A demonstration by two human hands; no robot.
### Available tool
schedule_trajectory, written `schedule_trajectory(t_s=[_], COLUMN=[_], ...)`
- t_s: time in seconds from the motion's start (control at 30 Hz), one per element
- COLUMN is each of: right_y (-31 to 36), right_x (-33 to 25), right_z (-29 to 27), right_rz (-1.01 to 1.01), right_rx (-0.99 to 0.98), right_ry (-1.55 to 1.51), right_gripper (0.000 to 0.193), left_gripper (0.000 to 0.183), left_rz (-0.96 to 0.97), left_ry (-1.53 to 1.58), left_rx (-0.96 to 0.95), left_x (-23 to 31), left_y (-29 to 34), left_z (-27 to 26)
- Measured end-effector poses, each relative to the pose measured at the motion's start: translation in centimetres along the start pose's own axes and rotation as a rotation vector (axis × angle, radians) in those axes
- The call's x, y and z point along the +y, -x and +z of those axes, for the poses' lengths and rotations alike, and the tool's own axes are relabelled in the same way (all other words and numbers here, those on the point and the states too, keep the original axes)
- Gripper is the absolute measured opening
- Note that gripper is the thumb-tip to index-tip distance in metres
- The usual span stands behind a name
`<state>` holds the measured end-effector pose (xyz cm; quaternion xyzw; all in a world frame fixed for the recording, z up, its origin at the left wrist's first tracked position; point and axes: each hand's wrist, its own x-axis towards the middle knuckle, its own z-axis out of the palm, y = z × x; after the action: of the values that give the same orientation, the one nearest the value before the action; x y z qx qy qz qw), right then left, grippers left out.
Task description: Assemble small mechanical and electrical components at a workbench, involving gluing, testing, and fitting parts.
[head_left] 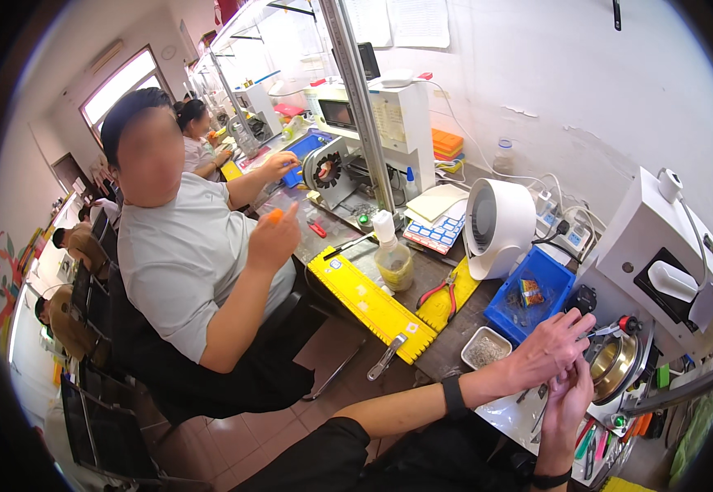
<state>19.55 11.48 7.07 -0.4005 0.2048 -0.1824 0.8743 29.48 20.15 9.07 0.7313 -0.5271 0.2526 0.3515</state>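
My left hand (pixel 547 353) is raised in front of a brass ring (pixel 612 369) on a bench machine, its thumb and fingers pinched together. Just below it, almost touching, is my right hand (pixel 568 400), fingers also curled and pressed together. Whatever lies between the fingertips is too small to make out. Close beyond the fingers sits a red and black part (pixel 628 325) with a thin metal tip. A white dish (pixel 465 353) of tiny pieces stands left of my left hand. Behind the dish, a blue tray (pixel 514 326) contains a small colourful packet (pixel 530 292).
Red-handled pliers (pixel 439 298) lie on a yellow mat (pixel 465 285). A white fan (pixel 497 225) and a white machine (pixel 660 254) stand behind. A bottle (pixel 392 264) is farther left. A seated co-worker (pixel 193 246) faces the bench at left, both hands raised.
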Motion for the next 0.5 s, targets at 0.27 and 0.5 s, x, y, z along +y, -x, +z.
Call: schedule_trajectory(t_s=[0.27,0.5], right_y=[1.4,1.9], right_x=[-0.5,0.4], right_z=[2.1,-0.5], right_rz=[0.024,0.056], right_rx=[0.122,0.023], right_ry=[0.006,-0.04], right_gripper=[0.015,0.011], left_gripper=[0.026,0.021], left_rz=[-0.026,-0.083], left_ry=[-0.007,0.029], left_rx=[0.042,0.033], left_x=[0.5,0.7], left_y=[0.2,-0.1], left_z=[0.1,-0.2])
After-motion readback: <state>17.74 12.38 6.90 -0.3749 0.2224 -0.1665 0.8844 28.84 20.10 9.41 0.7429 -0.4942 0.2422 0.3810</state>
